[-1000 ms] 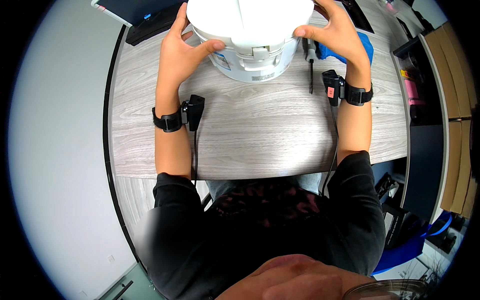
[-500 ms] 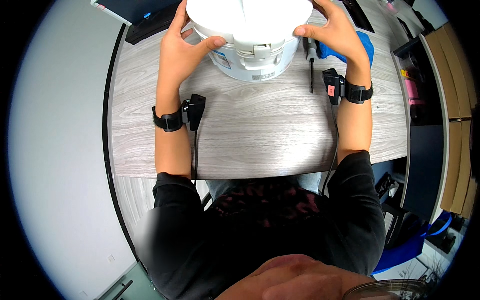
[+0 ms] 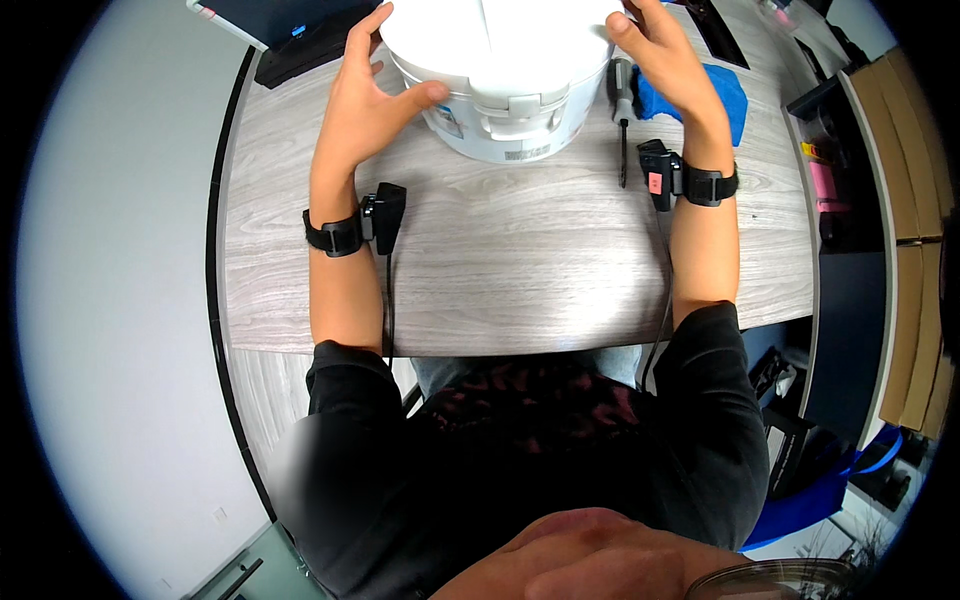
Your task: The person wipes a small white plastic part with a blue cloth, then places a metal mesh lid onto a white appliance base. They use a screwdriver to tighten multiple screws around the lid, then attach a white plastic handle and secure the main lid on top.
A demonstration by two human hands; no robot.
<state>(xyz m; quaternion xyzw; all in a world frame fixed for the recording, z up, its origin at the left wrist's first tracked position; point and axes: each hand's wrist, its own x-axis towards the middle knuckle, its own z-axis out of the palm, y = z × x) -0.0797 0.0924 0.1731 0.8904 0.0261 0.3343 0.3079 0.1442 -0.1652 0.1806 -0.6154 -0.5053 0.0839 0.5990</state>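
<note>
A white oval tub [image 3: 470,128] with a white lid [image 3: 545,40] stands at the far middle of the table, partly cut off by the picture's top edge. At its front, a clip [image 3: 524,104] on the lid lies against the wall above a folded-down handle [image 3: 522,128]. My left hand [image 3: 372,95] curves around the tub's left side, thumb against the wall just under the lid. On the opposite side, my right hand [image 3: 665,62] rests with its thumb at the lid's edge; its other fingers are partly out of view.
Right of the tub lie a grey-handled screwdriver [image 3: 624,110] and a blue cloth [image 3: 725,98]. A black device [image 3: 310,55] sits at the far left. Black units with cables are strapped to both wrists. Shelving [image 3: 850,330] with cardboard boxes [image 3: 915,310] stands at the right.
My right thumb has moved up and outward along the lid's edge. The front clip now lies flatter against the tub. My left hand has shifted slightly.
</note>
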